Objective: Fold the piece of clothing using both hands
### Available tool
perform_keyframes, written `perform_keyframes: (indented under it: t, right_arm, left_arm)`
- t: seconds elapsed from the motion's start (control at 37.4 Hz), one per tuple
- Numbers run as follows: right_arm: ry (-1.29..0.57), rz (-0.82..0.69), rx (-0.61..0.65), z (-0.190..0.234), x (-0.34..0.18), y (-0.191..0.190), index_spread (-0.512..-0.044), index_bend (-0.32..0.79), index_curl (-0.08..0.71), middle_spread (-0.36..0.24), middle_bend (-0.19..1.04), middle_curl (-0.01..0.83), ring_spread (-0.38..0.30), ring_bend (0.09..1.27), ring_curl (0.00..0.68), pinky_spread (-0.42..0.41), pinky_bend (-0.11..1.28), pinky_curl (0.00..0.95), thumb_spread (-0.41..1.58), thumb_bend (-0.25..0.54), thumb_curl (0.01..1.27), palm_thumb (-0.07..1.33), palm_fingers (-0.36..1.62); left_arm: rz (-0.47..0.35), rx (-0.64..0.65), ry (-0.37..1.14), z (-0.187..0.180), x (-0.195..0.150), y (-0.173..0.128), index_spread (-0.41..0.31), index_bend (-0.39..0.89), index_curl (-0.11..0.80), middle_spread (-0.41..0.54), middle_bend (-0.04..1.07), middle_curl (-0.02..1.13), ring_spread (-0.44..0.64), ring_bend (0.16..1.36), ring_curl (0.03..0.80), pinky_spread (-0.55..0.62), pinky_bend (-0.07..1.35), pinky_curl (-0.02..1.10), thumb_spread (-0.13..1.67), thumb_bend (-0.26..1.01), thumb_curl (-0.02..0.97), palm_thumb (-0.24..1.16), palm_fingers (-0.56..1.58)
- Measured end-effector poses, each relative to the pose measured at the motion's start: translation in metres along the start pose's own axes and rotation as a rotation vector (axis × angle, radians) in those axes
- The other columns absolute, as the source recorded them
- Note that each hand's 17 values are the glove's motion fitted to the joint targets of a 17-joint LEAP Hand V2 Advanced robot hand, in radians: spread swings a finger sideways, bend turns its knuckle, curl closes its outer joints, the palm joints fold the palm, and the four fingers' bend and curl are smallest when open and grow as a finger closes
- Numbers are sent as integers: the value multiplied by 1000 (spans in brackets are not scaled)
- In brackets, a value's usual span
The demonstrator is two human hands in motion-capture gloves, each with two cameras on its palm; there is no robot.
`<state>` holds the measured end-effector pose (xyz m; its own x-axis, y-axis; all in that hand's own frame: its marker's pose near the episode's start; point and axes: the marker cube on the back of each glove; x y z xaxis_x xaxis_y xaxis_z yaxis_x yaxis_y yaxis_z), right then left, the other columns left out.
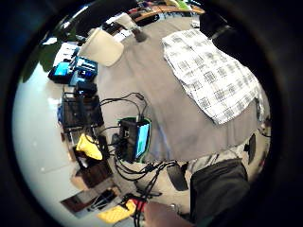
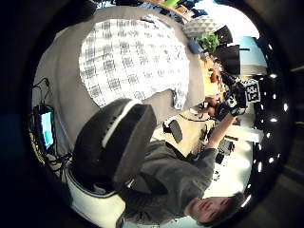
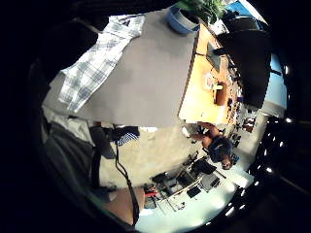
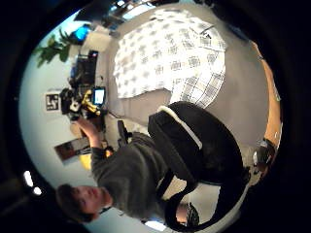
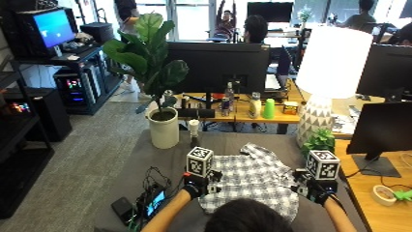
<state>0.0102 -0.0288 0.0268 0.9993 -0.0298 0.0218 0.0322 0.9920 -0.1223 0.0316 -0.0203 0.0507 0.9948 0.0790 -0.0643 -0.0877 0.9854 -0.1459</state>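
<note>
Checked shirt [image 5: 251,181] flat on grey table [image 5: 161,159]

— What's on the counter [image 5: 161,159] right now?
— A white shirt with a dark plaid check [image 5: 251,180], spread flat on the grey surface, roughly in the middle.
— Folded at all?
— Mostly laid open; one edge nearest the person looks slightly turned and rumpled, collar end pointing away.
</note>
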Motion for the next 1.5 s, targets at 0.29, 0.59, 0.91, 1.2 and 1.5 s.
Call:
perform_keyframes:
  t: [0.29,0.59,0.91,1.2,1.5]
  right_arm:
    - [9,8,-24,12,3,3,-339,107,206,-15,194,309,65,426,315,229,511,335,1219,67,144,330,410]
    - [29,-9,-87,36,0,-1,-342,128,221,-14,191,332,67,424,325,228,513,343,1220,23,168,350,408]
    - [55,-37,-161,61,2,-9,-342,132,234,-14,189,348,62,422,333,226,502,346,1232,1,194,399,406]
    - [132,-85,-334,120,-3,-39,-336,111,234,-30,232,375,30,418,338,227,470,342,1182,90,280,682,432]
    - [186,-122,-269,169,-15,-74,-292,85,205,-39,173,369,35,430,359,234,573,376,1070,43,343,763,215]
  left_arm:
    - [129,-331,-154,99,27,-27,-92,139,292,56,132,216,67,539,301,105,467,343,1034,-2,196,150,400]
    - [96,-298,-199,158,26,-53,-114,103,277,-64,196,249,-88,563,318,-164,658,388,1076,62,268,402,671]
    - [39,-104,-216,141,21,-81,-234,199,342,-246,412,407,-311,579,388,-340,587,415,824,185,479,834,1217]
    - [-4,-68,-107,108,13,-93,-272,200,410,-290,436,471,-348,593,430,-362,575,440,697,146,582,888,1229]
    - [-23,-31,-48,89,9,-97,-283,191,458,-300,431,511,-353,598,456,-371,580,464,672,106,663,894,1214]
